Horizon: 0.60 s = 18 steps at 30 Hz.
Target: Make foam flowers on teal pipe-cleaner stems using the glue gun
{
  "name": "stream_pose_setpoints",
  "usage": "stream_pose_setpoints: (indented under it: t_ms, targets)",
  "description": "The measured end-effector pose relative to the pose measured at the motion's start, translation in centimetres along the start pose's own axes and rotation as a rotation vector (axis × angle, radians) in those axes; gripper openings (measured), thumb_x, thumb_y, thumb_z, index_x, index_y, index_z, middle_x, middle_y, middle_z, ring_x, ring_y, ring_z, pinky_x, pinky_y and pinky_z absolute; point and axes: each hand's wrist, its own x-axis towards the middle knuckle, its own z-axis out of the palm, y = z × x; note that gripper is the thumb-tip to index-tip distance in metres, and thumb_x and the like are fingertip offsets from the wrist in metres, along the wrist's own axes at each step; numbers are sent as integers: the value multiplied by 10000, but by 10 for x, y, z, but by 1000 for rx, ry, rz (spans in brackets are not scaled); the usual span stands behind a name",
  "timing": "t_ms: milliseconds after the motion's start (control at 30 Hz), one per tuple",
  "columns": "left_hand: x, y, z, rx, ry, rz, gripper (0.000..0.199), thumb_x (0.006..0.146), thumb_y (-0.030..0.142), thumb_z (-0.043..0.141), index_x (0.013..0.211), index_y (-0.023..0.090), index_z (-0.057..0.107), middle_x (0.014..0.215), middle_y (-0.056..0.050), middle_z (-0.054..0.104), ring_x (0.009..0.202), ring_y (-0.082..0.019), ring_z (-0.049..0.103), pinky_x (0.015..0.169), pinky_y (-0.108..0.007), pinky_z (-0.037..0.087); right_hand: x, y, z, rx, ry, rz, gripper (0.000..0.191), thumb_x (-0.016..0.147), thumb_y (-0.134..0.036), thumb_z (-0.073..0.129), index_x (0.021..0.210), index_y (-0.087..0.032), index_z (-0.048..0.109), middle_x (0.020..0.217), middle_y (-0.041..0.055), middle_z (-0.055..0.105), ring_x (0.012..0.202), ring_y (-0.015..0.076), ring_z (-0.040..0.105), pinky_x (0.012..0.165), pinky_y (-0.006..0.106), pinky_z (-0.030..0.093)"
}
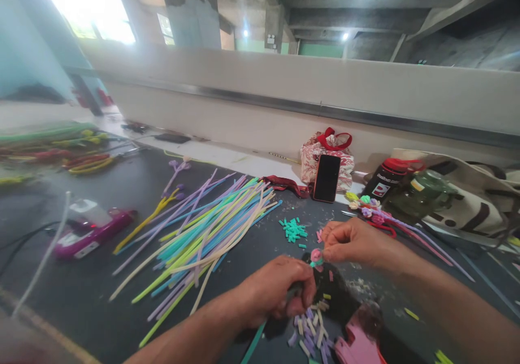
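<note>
My left hand (284, 285) is closed around the teal stem (254, 342) of a small flower whose head has a pink centre (316, 255) and teal at its base. The stem looks like a pipe cleaner. At the flower head, my right hand (345, 239) has thumb and forefinger pinched together at the pink part; its fingertips hide whether a separate piece is between them. Just beyond the hands is a heap of short teal pieces (292, 229), with a few pink pieces (319, 235) beside it. Lilac and cream cut pieces (312, 329) lie below my left hand.
Long pastel pipe cleaners (203, 239) spread across the dark table at left, near a magenta glue gun (95, 231). A phone (327, 177) leans on a patterned bag (311, 155). Finished flowers (369, 207), a bottle (385, 180) and a pink plastic object (359, 337) are at right.
</note>
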Motion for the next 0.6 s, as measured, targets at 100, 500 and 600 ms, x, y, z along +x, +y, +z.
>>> stream_pose_setpoints:
  t_ms: [100,500,600]
  targets:
    - [0,1,0,-121,2,-40,245,693,312,403,511,162,469,356,57,368,286,-57,269,304,-193,102,-1,4,-2,39,31,-8,305,706,-394,630,503,-168,602,695,1,510,713,149,495,617,255,386]
    - [-2,-8,-2,-29,186,307,396,815,399,350,651,118,575,455,26,425,392,-58,289,409,-197,203,-19,-14,22,54,488,-141,153,737,-301,586,622,-204,612,780,13,512,754,160,498,627,261,385]
    - [-4,-10,0,86,258,418,408,832,433,348,642,130,545,532,5,460,474,-78,361,464,-207,256,-24,-20,33,28,512,-205,99,728,-305,598,690,-219,630,820,19,521,779,167,505,647,266,405]
